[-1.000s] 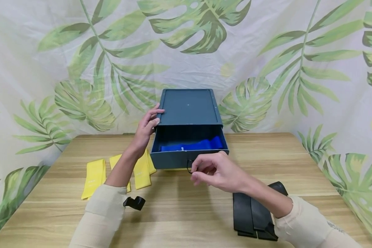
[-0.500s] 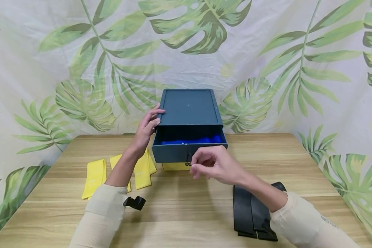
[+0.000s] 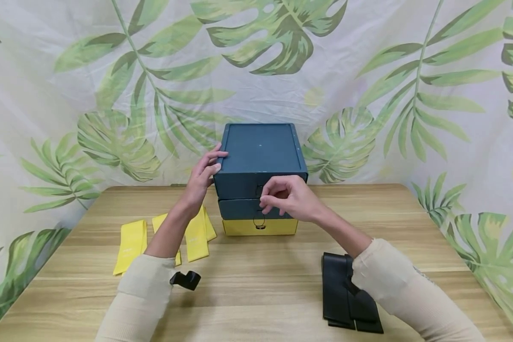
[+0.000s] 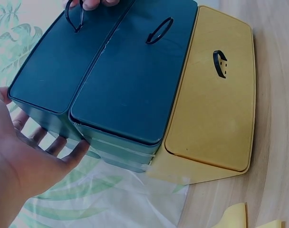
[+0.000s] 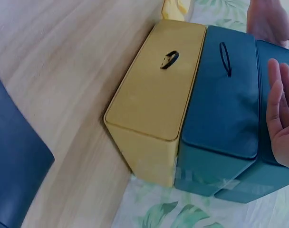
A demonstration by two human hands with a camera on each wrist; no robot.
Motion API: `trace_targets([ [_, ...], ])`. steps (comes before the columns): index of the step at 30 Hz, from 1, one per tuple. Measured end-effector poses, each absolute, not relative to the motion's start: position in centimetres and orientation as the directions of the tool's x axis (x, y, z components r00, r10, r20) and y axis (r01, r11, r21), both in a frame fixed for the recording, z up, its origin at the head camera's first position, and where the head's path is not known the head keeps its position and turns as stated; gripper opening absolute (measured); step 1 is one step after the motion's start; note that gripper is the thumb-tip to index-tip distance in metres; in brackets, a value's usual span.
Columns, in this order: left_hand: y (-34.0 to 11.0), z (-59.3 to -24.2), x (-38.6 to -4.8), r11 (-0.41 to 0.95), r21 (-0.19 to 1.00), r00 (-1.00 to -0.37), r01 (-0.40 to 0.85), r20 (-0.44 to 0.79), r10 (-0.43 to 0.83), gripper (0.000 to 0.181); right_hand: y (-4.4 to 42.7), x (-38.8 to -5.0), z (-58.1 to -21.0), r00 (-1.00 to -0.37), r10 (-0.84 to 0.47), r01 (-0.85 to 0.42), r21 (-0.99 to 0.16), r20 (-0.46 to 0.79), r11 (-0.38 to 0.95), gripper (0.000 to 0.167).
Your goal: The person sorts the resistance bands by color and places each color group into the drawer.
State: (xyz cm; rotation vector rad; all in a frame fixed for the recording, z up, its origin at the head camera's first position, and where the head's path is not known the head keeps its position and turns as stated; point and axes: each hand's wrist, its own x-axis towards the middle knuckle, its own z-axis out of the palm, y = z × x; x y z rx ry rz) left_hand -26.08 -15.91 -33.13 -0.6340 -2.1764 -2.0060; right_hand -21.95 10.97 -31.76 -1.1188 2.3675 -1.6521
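Note:
A stack of three drawer boxes stands at the table's middle back: the top dark blue box (image 3: 261,147), a second dark blue drawer (image 3: 235,209) and a yellow drawer (image 3: 241,229) at the bottom. All three drawers are pushed in. My left hand (image 3: 202,178) rests on the top box's left side, fingers spread along its edge. At the top drawer's front, my right hand (image 3: 291,198) pinches its black loop handle (image 4: 74,20) with bent fingers. Loops on the lower drawers, a second black loop (image 4: 159,31) and a third black loop (image 4: 219,64), hang free. The top drawer's contents are hidden.
Several folded yellow bands (image 3: 130,244) lie left of the stack, partly behind my left forearm. Black folded bands (image 3: 337,289) lie at the front right, partly under my right sleeve. A leaf-print cloth (image 3: 256,85) hangs behind the table (image 3: 248,285).
The top drawer, open before with a blue band inside, has slid fully in. My right hand moved away from me with its handle. My left hand stayed on the box's side.

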Motion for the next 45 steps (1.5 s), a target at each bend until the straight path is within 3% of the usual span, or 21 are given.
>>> trace_targets([
  [4,-15.8,-33.1,-26.1,0.037,0.924,-0.904,0.381,0.363,0.224,0.046,10.9,-20.9,-32.5,-0.754,-0.523,-0.553,-0.815,0.398,0.177,0.006],
  [8,-15.8,-33.1,-26.1,0.032,0.922,-0.902,0.386,0.369,0.225,0.047,10.6,-19.4,-34.1,-0.730,-0.540,-0.592,-0.782,0.418,0.195,0.006],
  [14,-15.9,-33.1,-26.0,0.039,0.924,-0.905,0.380,0.363,0.221,0.048,10.1,-19.5,-36.7,-0.741,-0.629,-0.534,-0.774,0.234,0.341,0.018],
  [17,-16.0,-33.3,-26.0,0.042,0.926,-0.907,0.376,0.358,0.221,0.049,10.0,-20.2,-37.5,-0.745,-0.634,-0.534,-0.753,0.206,0.384,0.019],
  [24,-15.9,-33.2,-26.1,0.038,0.922,-0.903,0.385,0.368,0.221,0.049,10.2,-20.9,-38.0,-0.718,-0.641,-0.538,-0.802,0.272,0.262,0.012],
  [36,-15.9,-33.4,-26.2,0.044,0.926,-0.907,0.375,0.356,0.223,0.049,11.0,-19.1,-37.5,-0.745,-0.618,-0.461,-0.864,0.252,0.204,0.013],
  [45,-15.9,-33.4,-26.3,0.049,0.921,-0.904,0.387,0.369,0.215,0.048,11.3,-16.8,-37.2,-0.662,-0.707,-0.476,-0.868,0.250,0.139,0.009],
])
